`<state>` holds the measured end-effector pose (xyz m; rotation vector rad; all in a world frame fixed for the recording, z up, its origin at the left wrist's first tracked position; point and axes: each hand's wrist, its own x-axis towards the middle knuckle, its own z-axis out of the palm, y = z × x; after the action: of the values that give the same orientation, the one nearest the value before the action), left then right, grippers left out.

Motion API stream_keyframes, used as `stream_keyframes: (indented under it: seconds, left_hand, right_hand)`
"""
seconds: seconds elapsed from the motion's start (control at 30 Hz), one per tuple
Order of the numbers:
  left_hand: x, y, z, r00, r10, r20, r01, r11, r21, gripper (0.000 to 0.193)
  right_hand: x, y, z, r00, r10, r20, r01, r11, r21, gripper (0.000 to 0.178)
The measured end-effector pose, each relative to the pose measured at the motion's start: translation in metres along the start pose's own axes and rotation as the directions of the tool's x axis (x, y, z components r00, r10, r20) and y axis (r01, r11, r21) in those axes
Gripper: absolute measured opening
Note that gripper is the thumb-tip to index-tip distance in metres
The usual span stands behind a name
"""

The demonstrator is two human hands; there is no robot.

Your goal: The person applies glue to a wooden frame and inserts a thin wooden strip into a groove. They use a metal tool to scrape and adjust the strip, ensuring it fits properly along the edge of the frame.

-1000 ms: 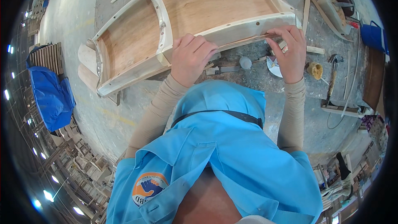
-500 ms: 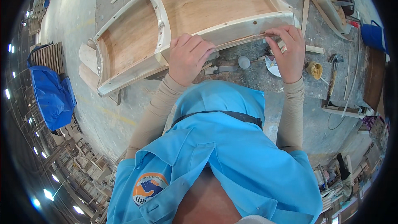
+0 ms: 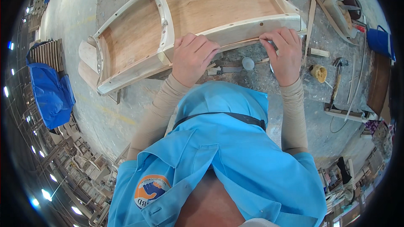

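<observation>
A blue tarp bundle (image 3: 50,90) lies far left on the floor. Next, a curved wooden frame (image 3: 189,12) with plywood backing rests on a grey, dusty surface (image 3: 332,54). The left hand (image 3: 193,58) presses palm down on the frame's near rail, fingers curled over a thin wood strip (image 3: 242,42). The right hand (image 3: 287,54) pinches that strip against the rail. Further right lie a hammer (image 3: 336,77) and a blue bucket (image 3: 381,42).

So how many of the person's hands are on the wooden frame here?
2: the left hand presses the near rail of the wooden frame mid-length; the right hand pinches that rail's lower edge near its right end.
</observation>
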<state>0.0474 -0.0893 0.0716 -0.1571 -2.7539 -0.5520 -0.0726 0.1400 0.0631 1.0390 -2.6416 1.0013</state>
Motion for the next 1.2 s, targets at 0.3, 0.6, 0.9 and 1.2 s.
stream_keyframes:
  seconds: [0.3, 0.6, 0.9, 1.2]
  left_hand:
    - [-0.001, -0.001, 0.001, 1.0, 0.004, -0.002, -0.004, 1.0, -0.002, 0.012]
    - [0.0, -0.002, 0.001, 1.0, 0.004, 0.003, -0.004, 1.0, -0.015, 0.013]
    - [0.001, 0.0, -0.002, 1.0, -0.019, 0.02, 0.019, 1.0, -0.002, 0.013]
    - [-0.001, 0.0, -0.006, 0.995, -0.043, 0.091, 0.047, 0.998, -0.043, 0.019]
  right_hand:
    - [0.007, 0.004, 0.003, 0.994, -0.105, -0.015, 0.105, 0.994, -0.038, 0.013]
    - [0.029, 0.016, -0.006, 0.969, -0.229, 0.087, 0.226, 0.973, 0.045, 0.012]
    - [0.043, 0.023, -0.012, 0.989, -0.13, 0.073, 0.132, 0.991, -0.019, 0.04]
    - [0.069, 0.038, -0.013, 0.957, -0.073, 0.282, 0.095, 0.993, -0.066, 0.073]
